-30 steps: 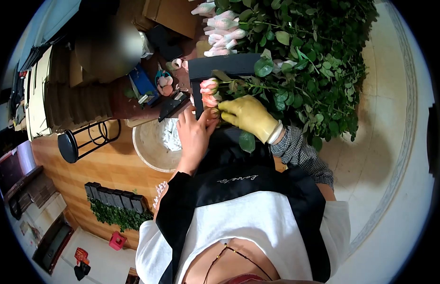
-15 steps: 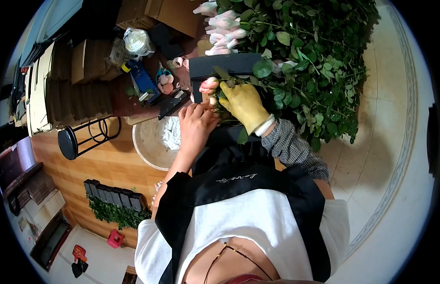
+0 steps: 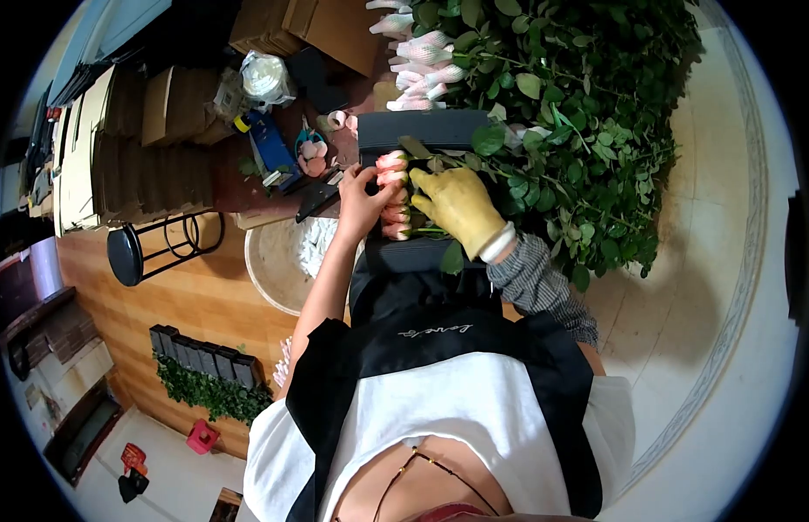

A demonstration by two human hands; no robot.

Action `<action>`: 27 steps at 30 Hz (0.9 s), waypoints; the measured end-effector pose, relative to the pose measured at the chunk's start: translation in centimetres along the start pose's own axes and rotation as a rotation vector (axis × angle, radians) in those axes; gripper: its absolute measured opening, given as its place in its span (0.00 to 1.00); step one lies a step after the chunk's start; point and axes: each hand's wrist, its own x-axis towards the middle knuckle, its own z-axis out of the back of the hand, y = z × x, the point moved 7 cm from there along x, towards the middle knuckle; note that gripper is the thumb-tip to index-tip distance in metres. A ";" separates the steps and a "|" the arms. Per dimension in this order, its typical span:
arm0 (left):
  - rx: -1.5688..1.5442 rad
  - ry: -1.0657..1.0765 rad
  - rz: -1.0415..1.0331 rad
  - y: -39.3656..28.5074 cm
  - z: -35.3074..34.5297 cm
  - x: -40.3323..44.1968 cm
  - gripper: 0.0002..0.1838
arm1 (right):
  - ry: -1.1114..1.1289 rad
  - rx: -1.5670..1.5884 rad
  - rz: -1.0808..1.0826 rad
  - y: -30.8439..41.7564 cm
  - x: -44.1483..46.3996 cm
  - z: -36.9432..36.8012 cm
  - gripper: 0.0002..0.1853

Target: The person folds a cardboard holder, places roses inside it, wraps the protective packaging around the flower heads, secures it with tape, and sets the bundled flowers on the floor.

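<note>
Several pink roses (image 3: 395,214) lie in a row, blooms to the left and leafy stems to the right, between two dark padded blocks. My bare left hand (image 3: 359,202) is at the left side of the blooms, its fingers bent and thumb pressed on one near the upper part of the row. From the right, my right hand (image 3: 461,211), in a yellow glove, has its curled fingers around the stems just behind the blooms. The upper dark block (image 3: 422,130) is just above the roses; the lower dark block (image 3: 404,255) is against my apron.
A large pile of leafy rose stems (image 3: 587,165) spreads to the right, with netted blooms (image 3: 422,65) at the top. Cardboard stacks (image 3: 135,183), a blue box (image 3: 272,150) and scissors (image 3: 309,139) are left. A round tub (image 3: 270,265) and black stool (image 3: 123,255) stand below.
My left hand has moved up and back off the blooms, so the row of pink roses now shows. My gloved right hand has shifted slightly right and down.
</note>
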 end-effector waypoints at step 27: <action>-0.635 0.055 0.123 1.9 5.9 -3.2 0.18 | -0.070 0.043 0.132 3.6 -2.2 -2.4 0.17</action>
